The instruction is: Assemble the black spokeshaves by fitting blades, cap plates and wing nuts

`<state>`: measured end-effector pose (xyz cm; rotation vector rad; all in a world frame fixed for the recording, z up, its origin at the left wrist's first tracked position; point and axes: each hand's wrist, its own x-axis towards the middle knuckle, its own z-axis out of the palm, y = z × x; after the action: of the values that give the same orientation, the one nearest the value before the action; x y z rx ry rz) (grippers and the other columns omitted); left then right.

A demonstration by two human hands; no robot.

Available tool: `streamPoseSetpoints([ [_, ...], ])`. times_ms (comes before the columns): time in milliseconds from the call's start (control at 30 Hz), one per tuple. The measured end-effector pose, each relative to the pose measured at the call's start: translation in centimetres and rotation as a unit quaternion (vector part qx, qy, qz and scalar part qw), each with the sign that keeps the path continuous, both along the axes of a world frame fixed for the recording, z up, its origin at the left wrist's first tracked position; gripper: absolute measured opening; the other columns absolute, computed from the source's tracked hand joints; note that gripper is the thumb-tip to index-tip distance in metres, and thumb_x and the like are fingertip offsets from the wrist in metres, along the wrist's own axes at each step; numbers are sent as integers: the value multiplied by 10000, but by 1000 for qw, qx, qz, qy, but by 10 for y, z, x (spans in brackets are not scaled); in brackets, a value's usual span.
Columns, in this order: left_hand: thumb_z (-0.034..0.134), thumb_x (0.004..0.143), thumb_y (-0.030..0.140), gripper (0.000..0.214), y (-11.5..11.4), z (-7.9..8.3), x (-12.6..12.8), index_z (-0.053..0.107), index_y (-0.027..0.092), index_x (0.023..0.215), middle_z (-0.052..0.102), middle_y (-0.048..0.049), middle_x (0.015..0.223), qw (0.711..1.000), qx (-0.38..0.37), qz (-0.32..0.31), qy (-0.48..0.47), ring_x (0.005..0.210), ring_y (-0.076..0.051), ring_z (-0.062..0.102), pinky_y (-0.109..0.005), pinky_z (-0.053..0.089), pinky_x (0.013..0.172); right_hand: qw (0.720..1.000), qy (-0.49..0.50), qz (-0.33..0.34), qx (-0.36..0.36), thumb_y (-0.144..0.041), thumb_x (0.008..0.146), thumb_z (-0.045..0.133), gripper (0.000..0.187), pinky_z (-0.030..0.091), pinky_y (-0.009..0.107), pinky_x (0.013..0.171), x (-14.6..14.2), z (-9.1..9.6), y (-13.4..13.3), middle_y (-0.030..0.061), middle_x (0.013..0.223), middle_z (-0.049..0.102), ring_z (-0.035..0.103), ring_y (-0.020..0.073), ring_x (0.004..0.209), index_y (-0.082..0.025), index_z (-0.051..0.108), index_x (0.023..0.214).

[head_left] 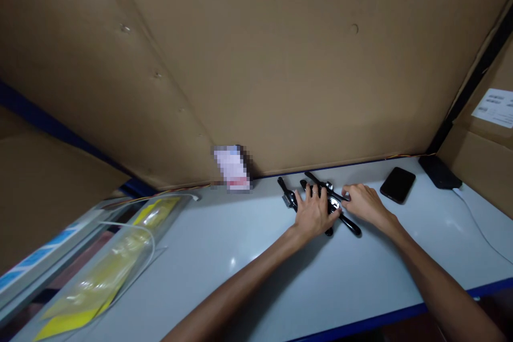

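Note:
Several black wristwatches [323, 192] with straps lie in a row on the white table [248, 272], close to the brown cardboard wall. My left hand [315, 212] rests flat on top of them, fingers stretched out and spread. My right hand [364, 204] lies just to the right, its fingertips touching the shiny case of one watch [335, 204]; its fingers are curled slightly and I cannot see them closed around anything. One watch [287, 195] lies apart at the left of the group.
A black phone [397, 184] lies right of the hands. A black box [440, 172] with a white cable [476, 224] sits in the back right corner. Clear bags with yellow contents [104, 262] lie at the left. A blurred card [233, 167] leans on the wall.

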<state>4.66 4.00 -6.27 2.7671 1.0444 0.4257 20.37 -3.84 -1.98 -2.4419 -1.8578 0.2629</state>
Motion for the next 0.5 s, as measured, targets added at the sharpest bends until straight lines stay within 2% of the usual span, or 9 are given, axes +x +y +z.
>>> streamPoseSetpoints([
  [200,642,890,461,572,0,3,-17,536,154,1361,493,-243,1467,1000,-17,-26,0,1422,-519,327,-807,137,1106,1000,-24,6,10,-382,987,627,357,564,456,903,-3,-4,-1,99,1310,616,646,234,1077,-198,606,1292],
  [267,649,884,441,527,-1,5,-32,567,171,1329,488,-220,1486,998,-25,-50,4,1441,-508,314,-801,133,1119,999,-29,13,24,-350,978,628,300,555,439,881,-3,-5,-1,101,1233,657,658,239,1036,-186,641,1230],
  [367,681,852,401,528,-4,11,-63,576,230,1341,498,-156,1507,994,-42,-97,13,1466,-461,319,-763,148,1161,998,-33,23,51,-239,913,601,183,490,380,768,-3,-5,-3,116,1022,724,678,259,909,-181,703,1054],
  [500,709,802,310,593,-5,26,-107,573,299,1379,492,-79,1544,978,-70,-192,27,1497,-394,323,-672,161,1223,996,-40,33,73,-201,845,544,205,365,341,651,-2,-6,-3,115,927,727,661,256,797,-204,708,967],
])
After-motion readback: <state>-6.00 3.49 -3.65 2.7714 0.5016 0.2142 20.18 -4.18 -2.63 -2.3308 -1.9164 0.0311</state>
